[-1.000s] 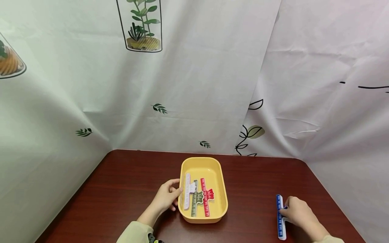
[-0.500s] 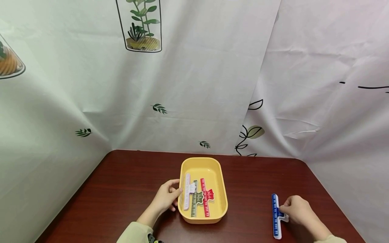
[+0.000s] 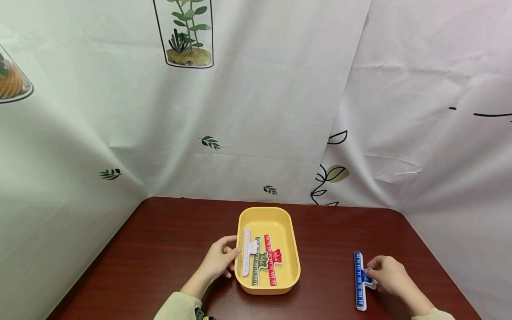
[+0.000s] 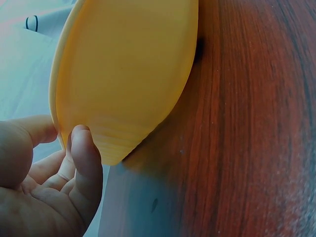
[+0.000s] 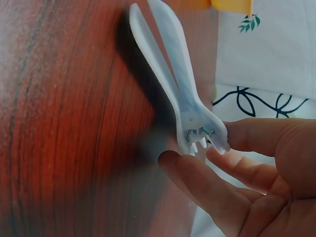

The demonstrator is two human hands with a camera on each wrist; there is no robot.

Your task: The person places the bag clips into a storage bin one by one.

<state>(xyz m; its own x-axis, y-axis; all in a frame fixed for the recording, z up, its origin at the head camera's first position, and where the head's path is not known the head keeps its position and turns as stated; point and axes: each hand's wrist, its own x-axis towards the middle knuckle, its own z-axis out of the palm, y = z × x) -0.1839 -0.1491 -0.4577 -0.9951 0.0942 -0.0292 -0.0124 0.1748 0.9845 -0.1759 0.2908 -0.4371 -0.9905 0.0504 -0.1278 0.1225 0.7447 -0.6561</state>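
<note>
In the head view my left hand [image 3: 216, 260] holds the left side of a yellow plastic tray [image 3: 267, 290]. The left wrist view shows thumb and fingers pinching the tray's edge [image 4: 55, 84]. Inside lie a white clip [image 3: 246, 253], a dark green clip [image 3: 255, 266] and a red clip [image 3: 270, 262], each with a long ruler-like bar and a shaped handle. Off to the right, my right hand [image 3: 390, 275] pinches the handle of a blue-and-white long-bar clip [image 3: 358, 280]. Seen end-on in the right wrist view, that clip [image 5: 173, 64] has its two halves spread apart.
Tray and hands are on or over a dark red-brown wooden table [image 3: 180, 222]. White fabric [image 3: 256, 111] printed with plants hangs behind the table and along its sides. A dark band [image 3: 200, 314] is on the left wrist.
My right hand has drawn the blue clip leftward and slightly up in the head view, its fingers now on the handle. The left hand, the tray and its clips have stayed put.
</note>
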